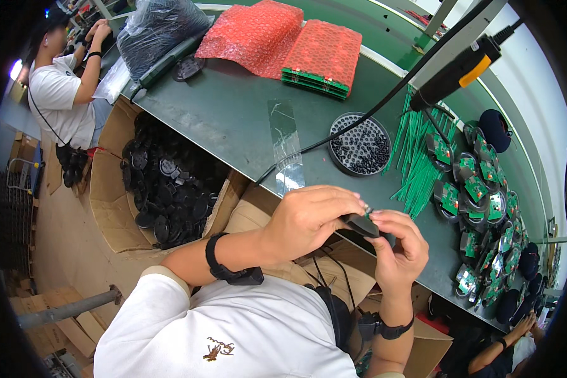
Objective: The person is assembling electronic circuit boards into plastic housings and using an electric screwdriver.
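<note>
Held between both hands above the bench edge is a dark, curved plastic part (363,225); a small bit of green shows at its top, too small to make out. My left hand (309,217) pinches it from the left, fingertips at its upper edge. On the other side my right hand (402,247) grips it with thumb and bent fingers, which hide part of it. Just beyond the hands stands a round dish (337,165) holding many small black pieces. Thin green strips (416,179) lie to its right.
Black round housings with green circuit boards (475,189) are heaped at right. An electric screwdriver (457,72) hangs above, its cable crossing the bench (214,113). Red bubble wrap (252,34) and stacked boards (321,57) lie far back. A cardboard box (110,208) holds black parts. Co-workers sit nearby.
</note>
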Demonstrator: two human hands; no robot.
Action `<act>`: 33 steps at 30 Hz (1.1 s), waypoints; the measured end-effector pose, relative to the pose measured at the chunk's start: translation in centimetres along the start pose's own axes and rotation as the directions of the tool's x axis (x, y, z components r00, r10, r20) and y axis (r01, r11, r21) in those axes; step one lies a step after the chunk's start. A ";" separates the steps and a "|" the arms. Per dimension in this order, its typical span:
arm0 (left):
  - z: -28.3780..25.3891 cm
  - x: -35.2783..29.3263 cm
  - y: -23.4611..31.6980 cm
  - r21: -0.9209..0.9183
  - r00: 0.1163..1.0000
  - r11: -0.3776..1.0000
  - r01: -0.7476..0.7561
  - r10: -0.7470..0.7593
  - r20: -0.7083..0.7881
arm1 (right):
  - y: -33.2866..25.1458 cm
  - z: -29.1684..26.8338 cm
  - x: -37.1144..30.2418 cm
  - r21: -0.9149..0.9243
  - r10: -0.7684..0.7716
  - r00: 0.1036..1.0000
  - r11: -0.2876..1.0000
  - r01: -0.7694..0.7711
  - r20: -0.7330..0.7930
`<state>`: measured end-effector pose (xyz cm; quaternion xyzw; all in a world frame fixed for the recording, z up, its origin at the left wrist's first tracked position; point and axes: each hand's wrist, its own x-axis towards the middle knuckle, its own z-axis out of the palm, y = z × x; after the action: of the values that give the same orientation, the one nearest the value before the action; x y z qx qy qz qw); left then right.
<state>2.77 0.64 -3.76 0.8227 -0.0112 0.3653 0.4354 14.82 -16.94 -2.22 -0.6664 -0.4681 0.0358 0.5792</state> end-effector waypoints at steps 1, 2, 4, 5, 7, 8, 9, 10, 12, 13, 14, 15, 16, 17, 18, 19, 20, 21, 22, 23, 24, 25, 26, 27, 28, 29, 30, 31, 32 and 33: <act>0.1 0.2 -0.4 0.038 0.997 0.997 -0.067 0.068 -0.020 | 0.2 0.0 0.3 -0.114 -0.070 0.997 0.991 0.071 0.006; 0.1 0.2 -0.7 0.033 0.997 0.997 -0.070 0.071 -0.022 | 0.4 -0.2 0.6 -0.239 -0.132 0.991 0.962 0.134 0.025; 0.1 0.2 -1.1 0.190 0.996 0.978 -0.089 0.086 0.022 | 0.6 -0.5 0.9 -0.254 -0.132 0.988 0.956 0.149 0.084; 0.0 0.1 -1.1 0.188 0.995 0.978 -0.096 0.092 0.025 | 0.7 -0.7 1.1 -0.277 -0.121 0.984 0.948 0.154 0.133; -0.3 -0.6 -0.6 0.201 0.985 0.977 -0.069 0.035 0.168 | 0.4 -1.0 1.1 -0.304 -0.109 0.975 0.938 0.166 0.194; -0.6 -0.8 -0.4 0.199 0.986 0.978 -0.059 0.026 0.167 | 0.2 -1.2 1.0 -0.320 -0.097 0.962 0.930 0.179 0.256; -0.8 -1.1 0.0 0.194 0.976 0.980 -0.051 0.008 0.217 | 0.0 -1.3 1.0 -0.329 -0.096 0.950 0.924 0.197 0.298; -1.1 -1.3 0.3 0.190 0.964 0.981 -0.042 -0.010 0.266 | -0.1 -1.5 1.1 -0.335 -0.086 0.953 0.924 0.186 0.291; -1.4 -1.4 0.7 0.213 0.951 0.976 -0.045 -0.024 0.308 | -0.3 -1.8 1.2 -0.304 -0.019 0.951 0.945 0.118 0.309; -1.4 -1.5 1.0 0.218 0.953 0.976 0.005 -0.070 0.294 | -0.3 -1.5 1.3 -0.302 -0.024 0.946 0.945 0.127 0.323; -1.4 -1.5 1.2 0.223 0.954 0.974 0.048 -0.110 0.279 | -0.1 -1.1 1.2 -0.310 0.107 0.979 0.950 -0.048 0.176; -1.3 -1.4 1.4 0.222 0.953 0.974 0.051 -0.114 0.281 | 0.1 -0.6 1.2 -0.277 0.253 0.967 0.931 -0.236 0.026; -1.2 -1.4 1.6 0.252 0.956 0.967 0.030 -0.101 0.275 | 0.4 -0.2 1.2 -0.290 0.240 0.971 0.931 -0.223 0.022; -1.2 -1.4 1.7 0.281 0.959 0.960 0.010 -0.088 0.269 | 0.7 0.3 1.2 -0.324 0.239 0.971 0.919 -0.224 0.008; -1.1 -1.4 1.7 0.280 0.959 0.960 0.009 -0.087 0.269 | 1.0 0.6 1.2 -0.347 0.255 0.967 0.906 -0.240 -0.004; -1.1 -1.4 1.7 0.280 0.958 0.960 0.023 -0.101 0.270 | 1.2 0.8 1.1 -0.371 0.217 0.976 0.906 -0.204 -0.005; -1.0 -1.5 1.7 0.290 0.954 0.956 0.034 -0.118 0.277 | 1.3 0.8 1.0 -0.380 0.209 0.978 0.904 -0.194 -0.002; -1.0 -1.5 1.6 0.279 0.956 0.959 0.040 -0.118 0.270 | 1.4 0.8 1.0 -0.391 0.202 0.979 0.902 -0.185 0.004; -0.9 -1.4 1.6 0.278 0.957 0.960 0.039 -0.116 0.267 | 1.5 0.8 0.9 -0.401 0.196 0.981 0.899 -0.175 0.010; -0.9 -1.5 1.5 0.277 0.958 0.960 0.037 -0.113 0.264 | 1.5 0.8 0.9 -0.401 0.197 0.980 0.899 -0.175 0.012; -0.9 -1.5 1.5 0.276 0.958 0.960 0.038 -0.114 0.264 | 1.5 0.7 0.9 -0.399 0.166 0.986 0.905 -0.147 0.013; -0.9 -1.5 1.5 0.270 0.956 0.962 0.042 -0.117 0.268 | 1.4 0.7 0.9 -0.388 0.143 0.990 0.913 -0.126 0.014; -0.9 -1.5 1.4 0.263 0.955 0.964 0.046 -0.120 0.271 | 1.4 0.7 0.9 -0.398 0.135 0.991 0.909 -0.119 0.012; -0.9 -1.4 1.4 0.262 0.955 0.964 0.046 -0.119 0.271 | 1.3 0.7 0.9 -0.393 0.149 0.989 0.910 -0.133 0.010; -1.0 -1.4 1.3 0.249 0.955 0.968 0.040 -0.111 0.275 | 1.2 0.6 0.9 -0.380 0.172 0.985 0.912 -0.156 0.008; -1.0 -1.3 1.2 0.239 0.951 0.970 0.039 -0.109 0.289 | 1.2 0.6 0.9 -0.389 0.161 0.987 0.910 -0.145 0.009; -1.1 -1.3 1.1 0.236 0.955 0.971 0.036 -0.103 0.278 | 1.1 0.6 0.9 -0.367 0.179 0.984 0.915 -0.167 -0.001; -1.2 -1.2 1.0 0.221 0.954 0.975 0.025 -0.090 0.286 | 1.1 0.6 0.9 -0.334 0.204 0.979 0.922 -0.195 -0.008; -1.3 -1.3 1.0 0.208 0.951 0.978 0.020 -0.083 0.299 | 1.1 0.6 0.9 -0.344 0.195 0.981 0.921 -0.185 -0.006; -1.4 -1.3 1.0 0.212 0.954 0.977 0.016 -0.078 0.291 | 1.1 0.5 0.9 -0.332 0.194 0.981 0.925 -0.183 -0.001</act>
<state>0.68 0.60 -3.30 0.9091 -0.0188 0.2261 0.3494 15.66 -15.82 -2.87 -0.7953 -0.4106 0.0229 0.4454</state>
